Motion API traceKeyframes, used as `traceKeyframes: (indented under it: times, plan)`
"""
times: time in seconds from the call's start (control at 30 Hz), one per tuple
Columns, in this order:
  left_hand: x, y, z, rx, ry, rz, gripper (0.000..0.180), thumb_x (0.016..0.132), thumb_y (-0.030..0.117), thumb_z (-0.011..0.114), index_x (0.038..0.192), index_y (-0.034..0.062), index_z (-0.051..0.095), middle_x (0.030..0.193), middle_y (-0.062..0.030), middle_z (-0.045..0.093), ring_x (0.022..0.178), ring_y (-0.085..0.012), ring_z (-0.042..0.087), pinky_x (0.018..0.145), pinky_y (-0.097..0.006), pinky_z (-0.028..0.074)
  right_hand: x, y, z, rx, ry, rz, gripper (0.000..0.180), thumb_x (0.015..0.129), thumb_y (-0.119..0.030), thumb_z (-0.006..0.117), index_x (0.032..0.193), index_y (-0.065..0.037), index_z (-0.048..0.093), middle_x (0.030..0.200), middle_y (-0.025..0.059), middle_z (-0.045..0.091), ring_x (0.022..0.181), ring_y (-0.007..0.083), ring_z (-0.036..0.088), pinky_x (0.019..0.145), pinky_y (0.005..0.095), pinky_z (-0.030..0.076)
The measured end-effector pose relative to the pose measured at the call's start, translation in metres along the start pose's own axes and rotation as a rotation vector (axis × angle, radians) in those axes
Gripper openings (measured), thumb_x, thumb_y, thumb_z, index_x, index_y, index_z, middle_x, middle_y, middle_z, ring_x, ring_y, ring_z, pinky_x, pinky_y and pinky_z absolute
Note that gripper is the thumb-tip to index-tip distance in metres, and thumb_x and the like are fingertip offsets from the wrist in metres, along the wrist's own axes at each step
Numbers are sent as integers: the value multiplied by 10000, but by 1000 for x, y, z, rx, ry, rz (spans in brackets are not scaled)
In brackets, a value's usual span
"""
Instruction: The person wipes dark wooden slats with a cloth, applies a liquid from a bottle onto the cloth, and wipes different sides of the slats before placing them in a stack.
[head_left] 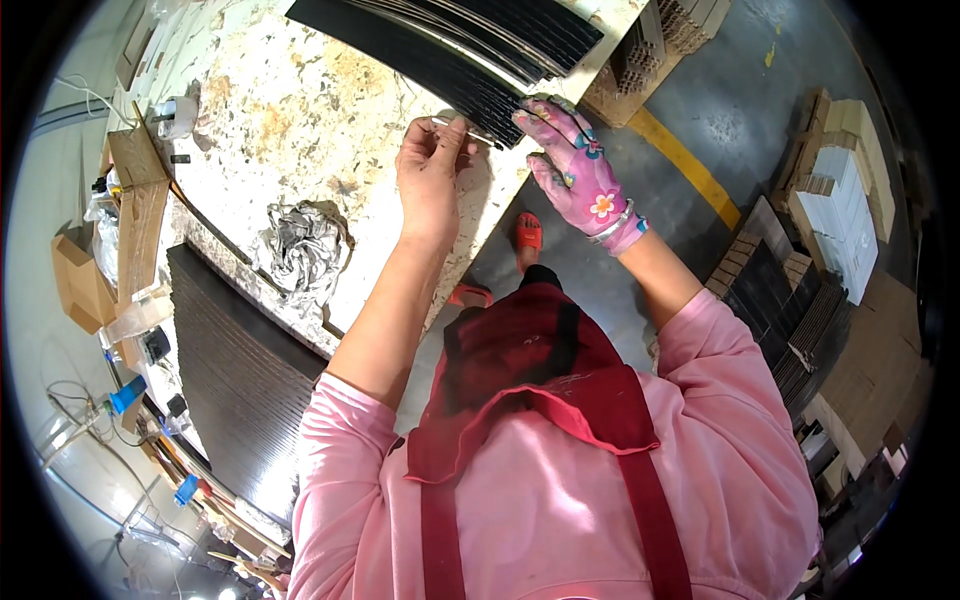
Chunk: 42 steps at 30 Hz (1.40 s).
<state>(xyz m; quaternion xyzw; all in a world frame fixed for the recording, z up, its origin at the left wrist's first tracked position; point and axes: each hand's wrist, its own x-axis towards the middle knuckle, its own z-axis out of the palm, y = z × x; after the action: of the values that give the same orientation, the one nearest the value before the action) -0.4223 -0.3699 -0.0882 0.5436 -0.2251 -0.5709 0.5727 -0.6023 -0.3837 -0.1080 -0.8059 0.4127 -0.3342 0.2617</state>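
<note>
My bare left hand point(428, 190) is closed in a pinch around a thin, pale stick-like tool point(474, 132) with a dark tip. That tip is close to the near end of a row of long black strips point(440, 90), which lie side by side on the worktable. On my right hand point(585, 180) is a pink flowered glove, stained dark at the fingertips. Its fingers stretch out against the strips' end, at the table edge, with the thumb apart below them. More black strips point(520, 35) lie in a stack just beyond.
The paint-spattered pale worktable point(280, 110) bears a crumpled, stained rag point(302, 250). A stack of dark ribbed panels point(240, 370) stands at left, near cardboard boxes point(140, 210). To the right are a yellow floor line point(690, 170), white stacked pieces point(840, 220) and dark bundles point(765, 290).
</note>
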Motion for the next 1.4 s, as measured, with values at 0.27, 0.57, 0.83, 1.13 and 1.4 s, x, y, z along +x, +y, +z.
traceKeyframes:
  times: [0.27, 0.57, 0.83, 1.13, 1.4]
  plan:
    - [1, -1, 1, 171, -67, 51, 143, 889, 129, 615, 801, 70, 519, 703, 4, 568, 611, -65, 516, 587, -210, 426, 1, 0, 1, 21, 12, -17, 511, 823, -101, 581, 1319, -98, 457, 1300, 130, 486, 1200, 310, 453, 1011, 398, 362]
    - [-7, 17, -11, -167, 23, -107, 76, 888, 116, 609, 832, 104, 559, 787, -4, 592, 692, -102, 549, 627, -219, 431, -15, 2, 2, 393, 320, 218, 653, 779, -15, 634, 1368, -45, 353, 1377, 156, 415, 1239, 275, 447, 992, 355, 374]
    - [-40, 50, -79, -201, 278, -95, 93, 871, 152, 642, 860, 160, 550, 785, 33, 591, 711, -85, 548, 634, -220, 414, -2, -4, 2, -206, 238, 107, 938, 659, -335, 797, 1389, -26, 296, 1270, 182, 495, 1126, 343, 474, 953, 428, 379]
    - [-96, 49, -111, -209, 434, -85, 123, 878, 153, 633, 832, 178, 522, 756, 49, 591, 667, -72, 554, 596, -206, 430, 6, -7, 17, -365, 308, 112, 945, 693, -487, 702, 1402, -35, 271, 1187, 131, 531, 1091, 307, 473, 1011, 476, 271]
    - [-119, 69, -119, -226, 393, 53, 103, 885, 128, 616, 827, 127, 531, 810, -7, 620, 677, -90, 547, 637, -202, 455, 9, -12, 37, -216, 428, 142, 897, 668, -309, 762, 1384, -42, 292, 1165, 159, 554, 1028, 352, 496, 912, 463, 366]
